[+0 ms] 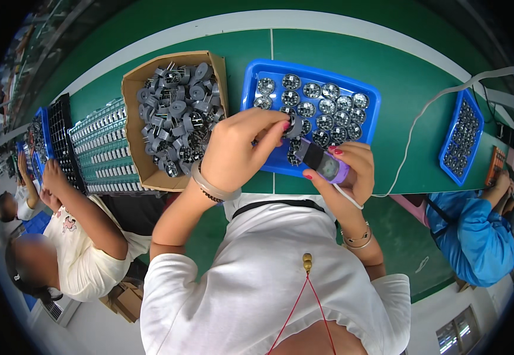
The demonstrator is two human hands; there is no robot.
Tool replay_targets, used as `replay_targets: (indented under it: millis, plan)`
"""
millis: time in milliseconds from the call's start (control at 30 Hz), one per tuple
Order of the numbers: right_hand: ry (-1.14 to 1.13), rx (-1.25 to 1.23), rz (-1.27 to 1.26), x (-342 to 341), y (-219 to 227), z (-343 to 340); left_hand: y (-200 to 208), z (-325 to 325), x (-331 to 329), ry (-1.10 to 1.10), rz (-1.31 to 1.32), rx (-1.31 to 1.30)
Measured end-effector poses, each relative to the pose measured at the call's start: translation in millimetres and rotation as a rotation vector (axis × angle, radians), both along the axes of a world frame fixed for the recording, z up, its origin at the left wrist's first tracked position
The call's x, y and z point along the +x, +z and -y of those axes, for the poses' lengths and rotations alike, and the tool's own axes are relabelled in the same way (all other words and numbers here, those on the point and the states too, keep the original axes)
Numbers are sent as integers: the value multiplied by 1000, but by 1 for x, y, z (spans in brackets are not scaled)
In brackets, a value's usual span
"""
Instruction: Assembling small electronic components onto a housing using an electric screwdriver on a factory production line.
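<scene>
My left hand (236,151) pinches a small dark grey round part (294,126) between thumb and fingertips, above the blue tray (372,127). Close beside it, my right hand (357,171) is closed around a small purple and black handheld device (331,168) with a white cord. The device's black end points toward the grey part; whether the two touch I cannot tell. Beneath my hands, the tray holds several round parts with shiny faces (326,106), set in loose rows.
Left of the tray, a cardboard box (218,74) is heaped with grey round parts with metal pins. Green boards (106,145) lie farther left. A white cord (413,127) crosses the green table toward another blue tray (446,157). Co-workers sit on both sides.
</scene>
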State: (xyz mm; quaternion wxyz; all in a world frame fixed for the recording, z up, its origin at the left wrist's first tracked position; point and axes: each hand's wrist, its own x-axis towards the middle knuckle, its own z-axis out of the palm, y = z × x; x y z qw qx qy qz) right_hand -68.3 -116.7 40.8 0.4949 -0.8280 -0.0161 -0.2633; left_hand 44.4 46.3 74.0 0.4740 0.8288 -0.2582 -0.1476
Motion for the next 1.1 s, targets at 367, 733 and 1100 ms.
replay_targets:
  millis: [367,733,1100]
  plan:
    - [-132,33,-29,-4,-2,2,6,-14,11,3,333,188]
    - [-40,2,11,1,-1,2,-7,-13,22,-365,522,391]
    - [-37,-22,14,4,-5,3,-5,-10,25,-313,458,319]
